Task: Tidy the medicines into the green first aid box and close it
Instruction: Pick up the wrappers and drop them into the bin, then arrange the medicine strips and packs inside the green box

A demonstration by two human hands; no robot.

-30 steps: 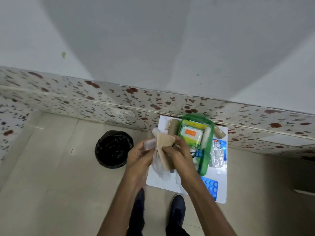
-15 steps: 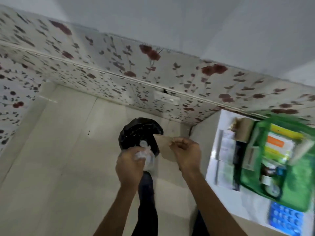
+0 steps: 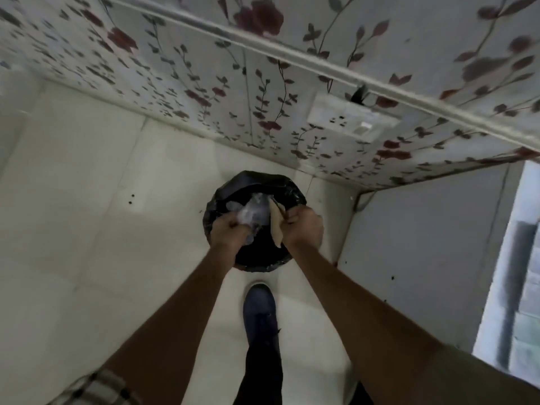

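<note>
Both my hands hover over a round bin lined with a black bag (image 3: pixel 225 200) on the floor. My left hand (image 3: pixel 226 235) is closed on a crumpled clear plastic wrapper (image 3: pixel 252 213). My right hand (image 3: pixel 304 229) pinches a piece of tan paper (image 3: pixel 276 226) that hangs down over the bin's mouth. The green first aid box is out of view; only the blurred left edge of the white table (image 3: pixel 526 258) shows at the far right.
A wall with red flower wallpaper (image 3: pixel 263 83) and a white switch plate (image 3: pixel 350 118) stands behind the bin. My dark shoe (image 3: pixel 260 314) is on the pale floor tiles (image 3: pixel 87 229) just in front of the bin. A grey panel (image 3: pixel 423 244) lies to the right.
I have turned left, away from the table, so the green box has left the view. Both hands carried the wrapper and the tan paper from the table to above the bin.
</note>
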